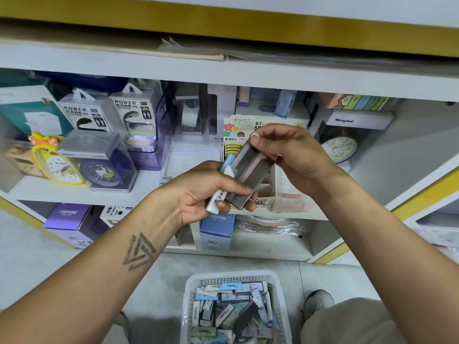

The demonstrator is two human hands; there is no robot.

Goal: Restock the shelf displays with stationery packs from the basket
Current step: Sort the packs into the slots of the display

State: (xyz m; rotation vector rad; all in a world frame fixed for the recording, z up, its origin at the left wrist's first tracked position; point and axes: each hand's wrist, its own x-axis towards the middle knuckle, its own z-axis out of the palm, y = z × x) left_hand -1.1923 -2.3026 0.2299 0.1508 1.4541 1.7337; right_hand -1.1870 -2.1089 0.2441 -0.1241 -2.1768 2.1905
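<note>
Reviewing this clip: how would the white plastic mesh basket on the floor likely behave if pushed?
The white plastic mesh basket is heaped with small stationery packs, so it is probably heavyish. Its wide, low shape makes tipping unlikely; it would probably slide on the smooth grey floor.

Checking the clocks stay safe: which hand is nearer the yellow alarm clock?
Left. The left hand is just right of the yellow alarm clock; the right hand is farther right, pinching the stationery pack.

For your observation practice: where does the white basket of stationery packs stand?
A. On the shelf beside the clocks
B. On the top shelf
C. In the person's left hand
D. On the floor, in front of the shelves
D: the white basket stands on the grey floor, below both hands.
</note>
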